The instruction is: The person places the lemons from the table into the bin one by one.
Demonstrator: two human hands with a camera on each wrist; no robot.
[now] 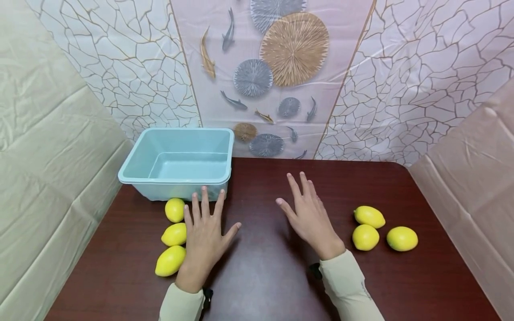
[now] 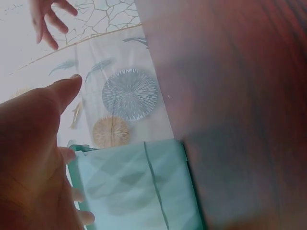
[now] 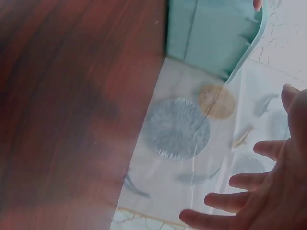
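In the head view my left hand (image 1: 205,238) is held over the table with its fingers spread, holding nothing. Its fingertips overlap the front wall of a light blue plastic basin (image 1: 180,181). Left of that hand lie three lemons in a column: a far one (image 1: 174,210), a middle one (image 1: 174,234) partly covered by the hand, and a near one (image 1: 170,261). My right hand (image 1: 311,216) hovers over the middle of the table, fingers extended and nothing in its grasp. To its right is a group of three more lemons (image 1: 366,237), two of them close together.
The dark red-brown table (image 1: 265,276) has a patterned cloth backdrop (image 1: 257,116) along its far edge. Beige cloth walls (image 1: 474,191) rise on both sides. The basin stands at the back left, with no contents visible inside.
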